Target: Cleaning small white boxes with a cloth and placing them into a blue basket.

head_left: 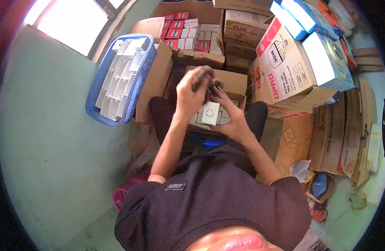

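Note:
My left hand (190, 94) is closed on a dark, blurred object (199, 78) that I cannot make out clearly, above an open cardboard box (228, 77) between my legs. My right hand (232, 117) is beside it, its thumb and lower part against a white square piece (210, 112) with a ring on its face, its upper fingers reaching up to the dark clutter at my left hand. Rows of small pale pieces (197, 120) lie inside the box, partly hidden by my hands.
A blue basket (93, 103) of pale boxes stands at left by the wall. A carton (201, 57) of red-and-white small boxes is ahead, beside stacked cartons (245, 31). A large carton (280, 67) topped with blue boxes (322, 58) and upright flattened cardboard (334, 142) stand at right.

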A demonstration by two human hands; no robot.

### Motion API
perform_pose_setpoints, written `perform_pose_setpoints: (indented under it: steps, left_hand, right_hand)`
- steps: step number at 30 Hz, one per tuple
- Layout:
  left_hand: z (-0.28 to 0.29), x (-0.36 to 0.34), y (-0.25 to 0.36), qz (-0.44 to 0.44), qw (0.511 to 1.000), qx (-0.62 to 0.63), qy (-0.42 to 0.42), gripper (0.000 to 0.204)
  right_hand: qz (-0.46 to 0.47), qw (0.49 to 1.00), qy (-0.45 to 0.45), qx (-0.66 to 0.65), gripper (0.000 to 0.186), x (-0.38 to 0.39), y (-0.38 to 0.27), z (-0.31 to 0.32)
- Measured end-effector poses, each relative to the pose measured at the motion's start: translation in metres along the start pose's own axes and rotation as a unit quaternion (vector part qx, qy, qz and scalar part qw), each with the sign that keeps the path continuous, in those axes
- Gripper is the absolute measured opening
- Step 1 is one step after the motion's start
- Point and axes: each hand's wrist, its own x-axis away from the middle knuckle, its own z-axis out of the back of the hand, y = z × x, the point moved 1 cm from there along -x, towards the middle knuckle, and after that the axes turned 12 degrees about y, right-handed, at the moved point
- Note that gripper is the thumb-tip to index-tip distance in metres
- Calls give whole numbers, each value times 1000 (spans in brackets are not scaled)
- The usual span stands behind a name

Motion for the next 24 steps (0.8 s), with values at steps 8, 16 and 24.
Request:
perform_pose_setpoints:
  steps: [8, 16, 24]
  left_hand:
    - [-2, 17, 48, -17, 976, 172, -134, 50]
    - [-16, 60, 44, 4, 956, 79, -283, 73]
    - [-8, 27, 27, 80, 970, 222, -58, 53]
  right_hand:
    - [-203, 934, 169, -241, 68, 20, 39, -6]
    - [-295, 762, 312, -484, 57, -40, 79, 33]
    - [-283, 802, 229, -473, 79, -5, 20, -4]
